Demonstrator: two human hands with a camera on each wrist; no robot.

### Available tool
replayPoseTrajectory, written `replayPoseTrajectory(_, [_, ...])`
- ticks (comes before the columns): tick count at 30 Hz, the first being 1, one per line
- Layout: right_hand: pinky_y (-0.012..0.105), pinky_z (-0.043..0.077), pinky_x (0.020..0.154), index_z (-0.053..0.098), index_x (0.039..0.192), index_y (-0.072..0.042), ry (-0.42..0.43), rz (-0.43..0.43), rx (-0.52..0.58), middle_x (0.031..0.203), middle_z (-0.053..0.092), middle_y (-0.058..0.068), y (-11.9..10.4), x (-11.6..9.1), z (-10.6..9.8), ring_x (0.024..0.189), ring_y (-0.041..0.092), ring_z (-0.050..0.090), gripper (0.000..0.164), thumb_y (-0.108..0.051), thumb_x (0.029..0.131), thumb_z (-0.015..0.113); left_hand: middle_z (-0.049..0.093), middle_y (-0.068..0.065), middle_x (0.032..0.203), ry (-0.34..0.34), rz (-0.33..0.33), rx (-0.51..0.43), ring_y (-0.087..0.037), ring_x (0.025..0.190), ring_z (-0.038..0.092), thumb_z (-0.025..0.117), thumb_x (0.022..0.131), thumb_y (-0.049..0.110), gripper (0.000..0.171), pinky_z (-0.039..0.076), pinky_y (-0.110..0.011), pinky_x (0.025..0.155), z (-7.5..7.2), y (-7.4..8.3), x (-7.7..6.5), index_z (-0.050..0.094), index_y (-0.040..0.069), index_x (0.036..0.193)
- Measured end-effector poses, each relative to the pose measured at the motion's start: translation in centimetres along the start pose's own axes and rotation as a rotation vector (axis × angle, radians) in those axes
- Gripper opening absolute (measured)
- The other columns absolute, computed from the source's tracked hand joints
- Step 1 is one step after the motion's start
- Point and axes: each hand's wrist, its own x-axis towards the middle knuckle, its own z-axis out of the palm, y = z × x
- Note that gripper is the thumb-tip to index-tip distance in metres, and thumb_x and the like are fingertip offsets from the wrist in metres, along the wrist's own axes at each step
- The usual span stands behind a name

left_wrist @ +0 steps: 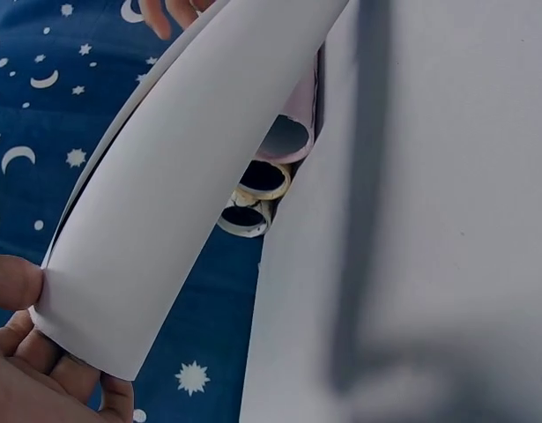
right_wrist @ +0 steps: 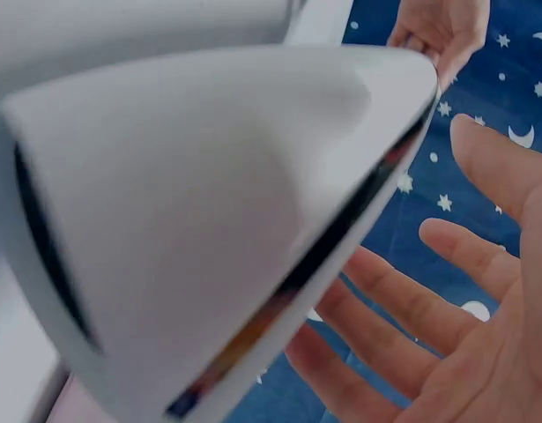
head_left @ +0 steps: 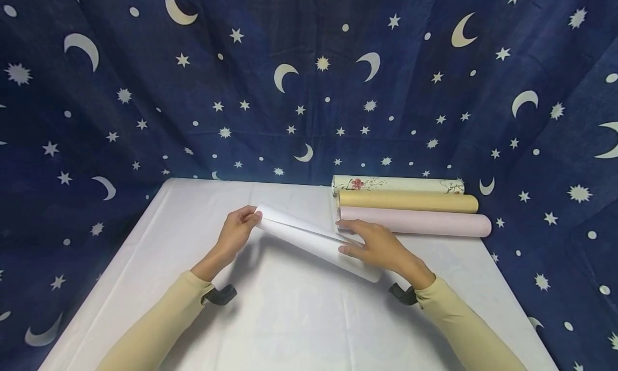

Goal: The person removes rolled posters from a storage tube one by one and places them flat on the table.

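Note:
A loosely rolled white sheet (head_left: 309,241) slants over the table, its long edge gaping as a narrow slit. My left hand (head_left: 235,232) pinches its far left end, thumb on one side and fingers on the other, as the left wrist view shows. Beside the sheet's nearer right end is my right hand (head_left: 383,246), fingers spread and thumb apart. Seen from the right wrist, the fingers (right_wrist: 385,322) lie along the slit side without curling round the sheet (right_wrist: 191,194). Dark and orange colours show inside the slit.
Three rolls lie side by side at the table's back right: a pink roll (head_left: 420,221), a yellow roll (head_left: 410,201) and a cream roll with blossom print (head_left: 401,185). A white cloth (head_left: 289,328) covers the table. Behind it hangs a blue curtain (head_left: 309,33) with moons and stars.

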Motion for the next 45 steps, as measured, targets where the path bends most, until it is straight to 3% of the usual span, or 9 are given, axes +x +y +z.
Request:
replayPoseTrajectory(8, [0.041,0.055,0.086,0.056,0.137,-0.021,-0.018,-0.012,-0.031,0.117,0.072,0.003,0.0,0.3,1.0,0.105,0.021,0.069,0.054,-0.037,0.088,0.073,0.071,-0.016,0.112,-0.021,0.038,0.0,-0.02,0.099,0.062,0.055,0.101,0.025,0.032,0.044,-0.028,0.084,1.1,0.7,0.2,0.063,0.001,0.121])
replayPoseTrajectory(14, [0.039,0.056,0.088,0.06,0.131,-0.019,-0.014,-0.032,-0.016,0.113,0.073,0.001,0.4,0.4,1.5,0.103,0.017,0.07,0.042,-0.028,0.091,0.07,0.072,-0.015,0.111,-0.023,0.041,-0.003,-0.021,0.099,0.063,0.056,0.101,0.028,0.033,0.044,-0.028,0.085,1.3,0.9,0.2,0.064,0.001,0.119])
replayPoseTrajectory(20, [0.035,0.057,0.082,0.067,0.121,-0.019,0.042,-0.093,-0.052,0.107,0.075,-0.002,1.0,0.6,1.7,0.094,0.013,0.071,0.027,-0.015,0.095,0.064,0.073,-0.014,0.106,-0.001,0.063,-0.011,-0.015,0.091,0.061,0.06,0.098,0.032,0.034,0.043,-0.027,0.081,1.3,0.6,0.2,0.066,0.002,0.114])
replayPoseTrajectory(26, [0.036,0.058,0.078,0.068,0.121,-0.02,0.093,-0.101,-0.102,0.104,0.076,-0.001,1.9,0.6,1.6,0.088,0.014,0.071,0.027,-0.012,0.097,0.061,0.074,-0.016,0.105,0.002,0.097,-0.016,-0.014,0.088,0.064,0.063,0.096,0.032,0.034,0.044,-0.027,0.078,1.4,0.7,0.1,0.067,0.002,0.111])
replayPoseTrajectory(32, [0.037,0.057,0.082,0.068,0.123,-0.015,0.097,-0.079,-0.032,0.111,0.075,0.003,2.5,0.4,1.4,0.095,0.017,0.071,0.029,-0.01,0.096,0.061,0.072,-0.017,0.113,0.025,0.114,-0.003,-0.025,0.105,0.067,0.063,0.096,0.032,0.035,0.049,-0.036,0.09,1.3,1.2,-0.1,0.066,0.002,0.114])
replayPoseTrajectory(36, [0.033,0.055,0.073,0.067,0.123,-0.012,0.1,-0.071,-0.007,0.105,0.075,0.006,2.6,0.2,1.2,0.081,0.011,0.066,0.029,-0.008,0.095,0.061,0.068,-0.017,0.122,0.034,0.103,-0.015,-0.03,0.121,0.061,0.063,0.096,0.032,0.036,0.046,-0.048,0.105,1.4,1.4,0.0,0.066,0.003,0.118])
replayPoseTrajectory(39, [0.032,0.056,0.069,0.067,0.122,-0.009,0.108,-0.041,0.046,0.102,0.075,0.009,2.6,0.1,1.0,0.077,0.011,0.066,0.028,-0.008,0.095,0.061,0.064,-0.016,0.129,0.031,0.104,-0.032,-0.031,0.128,0.056,0.062,0.097,0.031,0.038,0.043,-0.049,0.109,1.3,1.4,0.3,0.064,0.004,0.123])
replayPoseTrajectory(45, [0.044,0.059,0.08,0.065,0.123,-0.004,0.145,0.024,0.165,0.111,0.073,0.017,2.6,0.0,0.6,0.094,0.031,0.073,0.028,-0.009,0.097,0.059,0.043,-0.008,0.153,0.028,0.166,-0.202,-0.026,0.143,0.039,0.061,0.098,0.023,0.052,0.035,-0.042,0.117,1.4,1.4,0.5,0.041,0.012,0.146])
